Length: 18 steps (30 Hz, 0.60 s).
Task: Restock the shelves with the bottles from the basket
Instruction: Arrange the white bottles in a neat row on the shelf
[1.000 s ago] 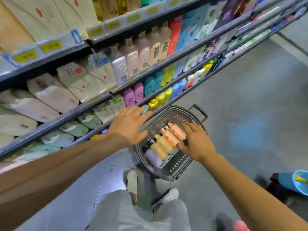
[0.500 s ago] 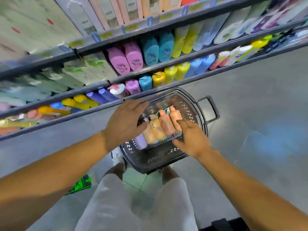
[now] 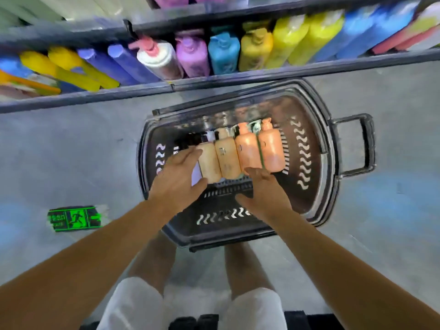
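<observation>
A dark plastic basket [image 3: 316,148] stands on the floor below the bottom shelf [image 3: 214,82]. Inside it lie two tan bottles [image 3: 226,158] and two orange bottles [image 3: 271,148] side by side, with a pale lilac bottle [image 3: 195,173] mostly hidden at their left. My left hand [image 3: 177,181] reaches into the basket, fingers spread over the lilac bottle and the leftmost tan one. My right hand [image 3: 263,191] hovers at the near ends of the orange bottles with fingers extended. Neither hand grips a bottle.
The bottom shelf holds yellow [image 3: 285,44], blue [image 3: 223,55], pink [image 3: 192,55], purple [image 3: 119,63] and white pump bottles [image 3: 159,60] packed in a row. A green exit sticker [image 3: 75,219] lies on the grey floor at left. My knees [image 3: 190,270] are just below the basket.
The view has tilted further down onto the basket and the lowest shelf. Both hands have dropped deeper into the basket, closer to the bottles.
</observation>
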{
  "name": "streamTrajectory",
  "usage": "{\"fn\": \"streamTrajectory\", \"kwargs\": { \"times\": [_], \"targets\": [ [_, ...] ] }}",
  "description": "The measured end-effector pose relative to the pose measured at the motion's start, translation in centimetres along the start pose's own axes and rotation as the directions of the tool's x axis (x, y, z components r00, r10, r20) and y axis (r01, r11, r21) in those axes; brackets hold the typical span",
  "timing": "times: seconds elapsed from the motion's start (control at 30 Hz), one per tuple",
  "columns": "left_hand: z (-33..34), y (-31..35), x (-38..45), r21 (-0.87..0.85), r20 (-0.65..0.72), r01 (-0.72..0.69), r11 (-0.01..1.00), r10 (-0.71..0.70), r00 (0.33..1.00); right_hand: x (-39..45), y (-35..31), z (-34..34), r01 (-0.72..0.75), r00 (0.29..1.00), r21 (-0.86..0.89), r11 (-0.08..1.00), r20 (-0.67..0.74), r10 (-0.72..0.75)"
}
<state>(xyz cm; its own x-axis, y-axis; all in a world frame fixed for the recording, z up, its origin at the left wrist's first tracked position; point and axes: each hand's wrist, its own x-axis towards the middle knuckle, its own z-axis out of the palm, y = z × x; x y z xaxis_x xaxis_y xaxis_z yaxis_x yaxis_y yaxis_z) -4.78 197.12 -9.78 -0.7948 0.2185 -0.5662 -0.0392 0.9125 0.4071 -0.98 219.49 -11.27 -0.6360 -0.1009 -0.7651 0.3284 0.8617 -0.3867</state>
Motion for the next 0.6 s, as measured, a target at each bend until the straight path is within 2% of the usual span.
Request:
{"fn": "streamTrajectory", "kwargs": {
  "times": [0.2, 0.47, 0.6],
  "targets": [
    [8.5, -5.1, 5.9, -0.025, 0.035, 0.104, 0.994, -0.103, 0.994, 9.0, 2.3, 5.2, 0.004, 0.999, -0.003, 1.000, 0.033, -0.004],
    [14.3, -8.2, 13.0, -0.229, 0.042, 0.287, 0.930, -0.285, 0.957, 19.5, 3.1, 8.3, -0.005, 1.000, 0.052, 0.999, 0.009, 0.004],
    [16.4, -8.9, 15.7, -0.256, 0.123, 0.448, 0.857, -0.430, 0.894, 23.3, 2.4, 9.6, -0.016, 0.999, -0.091, 0.996, -0.032, 0.013]
  ]
}}
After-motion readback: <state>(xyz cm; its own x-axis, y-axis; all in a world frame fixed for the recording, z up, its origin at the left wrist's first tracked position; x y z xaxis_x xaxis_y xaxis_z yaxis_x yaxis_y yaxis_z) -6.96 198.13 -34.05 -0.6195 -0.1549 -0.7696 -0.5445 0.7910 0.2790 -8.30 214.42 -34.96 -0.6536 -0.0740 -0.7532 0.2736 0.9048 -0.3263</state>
